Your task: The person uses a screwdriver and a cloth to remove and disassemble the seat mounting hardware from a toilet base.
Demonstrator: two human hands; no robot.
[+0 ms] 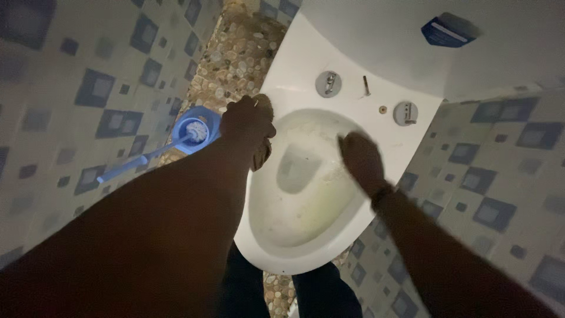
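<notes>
Toilet bowl [306, 235] sits dead ahead and below, seat off, long axis running from the near rim by the person's legs [321, 291] up toward the tank [376, 41] at top of frame. Both hands are over it. Left hand [247, 121] rests on the left rim near the back, fist-like, closed on what looks like a brownish cloth or sponge [261, 154] hanging down over the rim edge (dim light, can't tell which). Right hand [360, 160] hovers over the right inner wall of the bowl, fingers pointing up-frame and seemingly extended; can't tell if it touches the porcelain or holds anything. Right hand is nearer the bowl centre and the water pool [297, 168]; left is nearer the rim and hinge area. Two round seat-mount fittings [328, 83] and [405, 113] sit on the back deck, w/ a small bolt [366, 86] between them, just beyond both hands. Inner bowl shows yellowish-green staining low on the right side. Off to the left on the floor: blue toilet brush [147, 158] lying in its blue holder [197, 131], handle pointing down-left, close to left forearm but apart from it. Floor under the bowl is pebble mosaic [235, 53]; walls both sides are grey tile w/ dark square pattern [94, 88]. Blue flat object [444, 30] sits on tank lid. Tight room, low light.
</notes>
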